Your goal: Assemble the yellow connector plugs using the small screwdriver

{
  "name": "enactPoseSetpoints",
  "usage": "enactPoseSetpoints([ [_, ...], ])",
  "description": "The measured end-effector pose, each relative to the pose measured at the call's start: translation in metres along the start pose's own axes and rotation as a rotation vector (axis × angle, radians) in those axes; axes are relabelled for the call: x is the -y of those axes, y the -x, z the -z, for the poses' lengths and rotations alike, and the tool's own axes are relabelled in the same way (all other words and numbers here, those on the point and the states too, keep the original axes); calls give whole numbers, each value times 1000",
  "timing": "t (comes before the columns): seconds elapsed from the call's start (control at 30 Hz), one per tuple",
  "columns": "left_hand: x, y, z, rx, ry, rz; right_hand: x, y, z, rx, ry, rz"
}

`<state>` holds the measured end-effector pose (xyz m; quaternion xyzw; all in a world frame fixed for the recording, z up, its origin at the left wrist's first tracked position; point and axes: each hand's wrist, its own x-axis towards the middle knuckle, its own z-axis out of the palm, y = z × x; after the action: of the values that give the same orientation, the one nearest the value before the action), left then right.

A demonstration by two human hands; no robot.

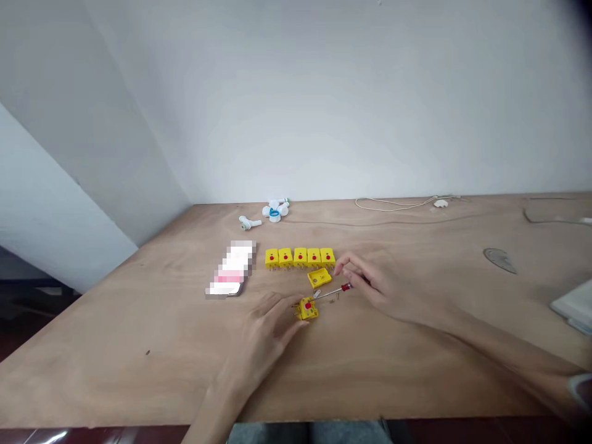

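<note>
Near the middle front of the wooden table, my left hand [268, 327] grips an opened yellow plug [307, 308] with a red dot, fingers at its left and lower edges. My right hand [370, 283] is closed round the handle of a screwdriver [346, 287], whose shaft points left with its tip at the plug's upper side. Just above the plug lies a yellow cover [319, 278], its hollow side up. A small light clip [317, 294] and tiny metal parts [332, 301] rest beside the shaft. Several closed yellow plugs [300, 258] with red dots stand in a row behind.
A phone [232, 268] with a blurred screen lies left of the row. White plastic pieces [275, 211] sit near the wall, and a thin white cable [398, 203] runs along the back. A round grommet [499, 260] and a white object [573, 305] are on the right.
</note>
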<state>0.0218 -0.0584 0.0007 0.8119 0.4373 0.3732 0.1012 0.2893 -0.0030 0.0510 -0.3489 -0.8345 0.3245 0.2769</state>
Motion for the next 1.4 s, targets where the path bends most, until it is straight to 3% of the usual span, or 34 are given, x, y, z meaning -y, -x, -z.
enactPoseSetpoints([
  [0.13, -2, -1, 1, 8, 1, -1, 3, 2, 6, 30, 20, -57],
  [0.27, -2, -1, 1, 13, -13, 4, 9, 6, 11, 34, 55, -9],
  [0.37, 0, -1, 0, 12, -23, -16, 10, 4, 9, 62, -38, 7],
  [0.5, 2, 0, 0, 5, -18, -42, 4, -2, 2, 46, -140, -73],
  [0.83, 0, -2, 1, -8, -45, -37, 9, 1, 11, 90, -104, -68],
  [0.97, 0, -2, 1, -2, -52, -44, 9, -3, 11, 114, -121, -140],
  [1.13, -2, -2, 1, 6, -45, -9, 6, -7, 7, 101, -53, -111],
  [1.4, -4, -3, -1, -8, -35, 25, 13, -3, 18, 61, 33, -116],
])
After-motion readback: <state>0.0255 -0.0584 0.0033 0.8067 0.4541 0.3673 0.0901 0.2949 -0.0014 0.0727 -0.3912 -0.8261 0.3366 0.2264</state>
